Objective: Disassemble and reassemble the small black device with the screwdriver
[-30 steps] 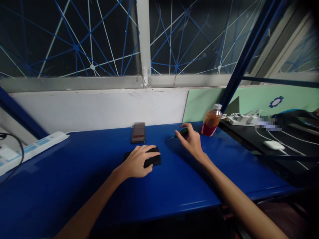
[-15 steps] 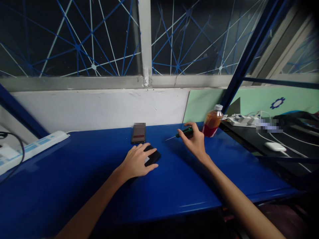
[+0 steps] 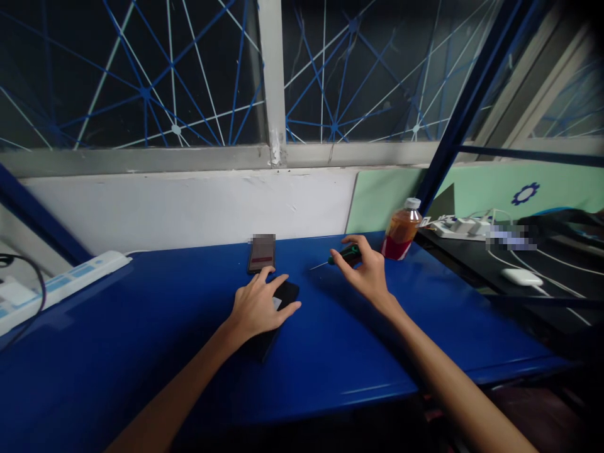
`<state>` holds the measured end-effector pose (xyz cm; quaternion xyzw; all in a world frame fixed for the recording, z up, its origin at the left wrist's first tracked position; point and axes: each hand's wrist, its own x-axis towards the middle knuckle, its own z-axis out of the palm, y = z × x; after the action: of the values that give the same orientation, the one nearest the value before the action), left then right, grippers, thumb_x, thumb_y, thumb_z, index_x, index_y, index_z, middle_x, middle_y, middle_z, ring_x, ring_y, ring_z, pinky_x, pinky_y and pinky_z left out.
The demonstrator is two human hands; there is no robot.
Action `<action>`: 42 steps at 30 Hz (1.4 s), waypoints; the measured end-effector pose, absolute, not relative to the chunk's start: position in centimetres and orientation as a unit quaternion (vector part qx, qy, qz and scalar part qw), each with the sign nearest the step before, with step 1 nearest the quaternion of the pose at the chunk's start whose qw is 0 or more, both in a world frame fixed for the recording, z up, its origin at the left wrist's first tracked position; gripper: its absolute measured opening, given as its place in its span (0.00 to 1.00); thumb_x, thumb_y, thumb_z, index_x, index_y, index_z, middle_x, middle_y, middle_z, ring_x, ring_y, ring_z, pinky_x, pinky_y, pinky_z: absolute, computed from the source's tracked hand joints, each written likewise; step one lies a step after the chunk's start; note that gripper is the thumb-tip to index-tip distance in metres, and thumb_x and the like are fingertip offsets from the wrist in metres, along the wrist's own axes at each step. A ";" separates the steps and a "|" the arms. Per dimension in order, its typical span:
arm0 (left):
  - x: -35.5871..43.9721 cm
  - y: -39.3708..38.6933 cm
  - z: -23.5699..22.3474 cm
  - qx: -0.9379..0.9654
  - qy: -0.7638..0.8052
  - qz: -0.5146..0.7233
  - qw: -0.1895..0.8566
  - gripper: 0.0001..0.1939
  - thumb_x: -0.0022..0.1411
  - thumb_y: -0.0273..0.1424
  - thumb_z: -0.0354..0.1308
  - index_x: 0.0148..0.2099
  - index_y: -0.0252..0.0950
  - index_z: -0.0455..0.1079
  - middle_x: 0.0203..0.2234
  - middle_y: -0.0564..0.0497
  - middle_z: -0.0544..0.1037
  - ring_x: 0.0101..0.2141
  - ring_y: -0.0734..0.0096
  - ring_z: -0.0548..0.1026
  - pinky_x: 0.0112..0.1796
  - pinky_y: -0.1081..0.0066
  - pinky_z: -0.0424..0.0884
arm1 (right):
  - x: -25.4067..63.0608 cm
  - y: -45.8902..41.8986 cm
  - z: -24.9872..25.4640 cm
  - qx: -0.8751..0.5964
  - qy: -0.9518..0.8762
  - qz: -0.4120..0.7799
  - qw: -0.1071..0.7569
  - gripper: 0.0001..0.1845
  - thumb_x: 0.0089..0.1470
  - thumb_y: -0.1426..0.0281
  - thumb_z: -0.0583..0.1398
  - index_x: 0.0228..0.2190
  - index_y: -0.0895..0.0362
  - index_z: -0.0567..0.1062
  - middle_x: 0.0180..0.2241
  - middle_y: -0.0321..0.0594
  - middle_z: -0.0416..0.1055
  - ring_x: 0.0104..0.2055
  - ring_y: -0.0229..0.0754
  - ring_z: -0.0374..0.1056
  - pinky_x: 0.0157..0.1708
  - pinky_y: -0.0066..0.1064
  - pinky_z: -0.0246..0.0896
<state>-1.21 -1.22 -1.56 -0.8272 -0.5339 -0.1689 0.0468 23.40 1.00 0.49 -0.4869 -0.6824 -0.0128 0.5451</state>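
Note:
My left hand (image 3: 257, 306) lies on a flat black device (image 3: 278, 302) on the blue table (image 3: 141, 352), fingers curled over its top and gripping it. The device sits turned at an angle, one end pointing toward me. My right hand (image 3: 365, 272) holds a small screwdriver (image 3: 337, 257) with a green and black handle; its thin shaft points left, just above the table. A dark phone (image 3: 262, 253) lies flat behind my left hand, near the wall.
A plastic bottle (image 3: 401, 229) of orange-red liquid stands right of the screwdriver. A white power strip (image 3: 61, 280) lies at the left edge. On a black desk (image 3: 542, 264) to the right are chargers, white cables and a white mouse (image 3: 520, 275).
My left hand has rotated the black device from crosswise to angled toward me. My right hand shifted slightly with the screwdriver, its tip now pointing left.

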 end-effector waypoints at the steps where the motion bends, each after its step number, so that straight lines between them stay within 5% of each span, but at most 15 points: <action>1: -1.2 -1.2 -1.5 -0.832 -0.528 -0.164 0.044 0.30 0.57 0.54 0.54 0.57 0.44 0.69 0.56 0.42 0.67 0.45 0.48 0.74 0.30 0.62 0.74 | 23.4 1.0 0.5 -0.485 -0.683 -0.014 0.546 0.13 0.55 0.61 0.61 0.38 0.56 0.69 0.24 0.36 0.73 0.22 0.37 0.68 0.25 0.28 0.64; 8: -1.4 -0.7 -2.1 -0.757 -0.604 -0.224 0.113 0.28 0.58 0.54 0.55 0.47 0.36 0.75 0.48 0.40 0.72 0.33 0.56 0.76 0.25 0.69 0.69 | 23.6 0.8 0.7 -0.479 -0.687 -0.027 0.547 0.12 0.54 0.61 0.62 0.36 0.56 0.70 0.22 0.35 0.71 0.21 0.36 0.66 0.24 0.27 0.63; 12: -1.9 -0.3 -1.6 -0.800 -0.510 -0.271 0.161 0.23 0.61 0.49 0.55 0.48 0.37 0.74 0.47 0.39 0.73 0.44 0.49 0.72 0.37 0.59 0.70 | 23.7 0.9 0.7 -0.473 -0.689 -0.030 0.548 0.12 0.53 0.62 0.62 0.36 0.56 0.70 0.22 0.34 0.71 0.21 0.36 0.66 0.24 0.27 0.63; 16: -1.9 -0.3 -1.2 -0.907 -0.326 -0.257 0.065 0.12 0.67 0.37 0.52 0.43 0.40 0.76 0.52 0.45 0.72 0.53 0.52 0.67 0.51 0.50 0.61 | 23.7 0.8 0.8 -0.470 -0.688 -0.030 0.552 0.12 0.53 0.62 0.63 0.35 0.56 0.70 0.22 0.35 0.71 0.20 0.36 0.66 0.23 0.27 0.62; 19: -1.5 -0.5 -1.6 -0.925 -0.276 -0.258 -0.047 0.15 0.67 0.30 0.48 0.33 0.38 0.75 0.41 0.48 0.78 0.50 0.59 0.70 0.54 0.54 0.59 | 23.7 0.7 0.9 -0.471 -0.683 -0.030 0.557 0.12 0.53 0.62 0.63 0.35 0.56 0.70 0.22 0.35 0.71 0.21 0.36 0.67 0.23 0.27 0.62; 25: -0.7 -0.7 -2.0 -0.825 -0.454 -0.334 -0.032 0.20 0.66 0.27 0.43 0.26 0.35 0.72 0.30 0.47 0.77 0.39 0.59 0.73 0.47 0.54 0.62 | 23.7 0.6 1.2 -0.477 -0.667 -0.001 0.572 0.12 0.52 0.61 0.63 0.34 0.55 0.70 0.22 0.34 0.71 0.21 0.37 0.68 0.24 0.28 0.64; 31: -1.4 -0.6 -1.8 -0.907 -0.319 -0.271 -0.038 0.17 0.66 0.27 0.42 0.35 0.34 0.73 0.35 0.46 0.77 0.37 0.64 0.73 0.43 0.61 0.65 | 23.5 1.0 1.0 -0.469 -0.599 0.191 0.620 0.14 0.51 0.60 0.64 0.34 0.54 0.68 0.16 0.29 0.67 0.15 0.37 0.66 0.17 0.27 0.61; 36: -0.5 -0.6 -3.1 -0.812 -0.501 -0.284 0.095 0.16 0.64 0.27 0.46 0.30 0.33 0.73 0.28 0.43 0.76 0.33 0.57 0.73 0.38 0.57 0.67 | 23.2 1.4 0.9 -0.423 -0.568 0.274 0.651 0.15 0.49 0.61 0.66 0.32 0.54 0.67 0.13 0.27 0.64 0.13 0.36 0.63 0.15 0.27 0.59; 42: -0.6 -0.5 -3.2 -0.825 -0.400 -0.398 -0.017 0.13 0.64 0.29 0.51 0.48 0.34 0.72 0.43 0.43 0.77 0.44 0.58 0.75 0.46 0.59 0.72 | 22.9 1.3 0.9 -0.412 -0.552 0.313 0.654 0.17 0.48 0.59 0.66 0.32 0.55 0.66 0.14 0.27 0.64 0.13 0.35 0.62 0.14 0.26 0.58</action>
<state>-0.60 -0.51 -3.22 -0.8253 -0.3998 -0.3985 -0.0170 22.91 1.33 0.87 -0.4116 -0.5522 0.3131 0.6539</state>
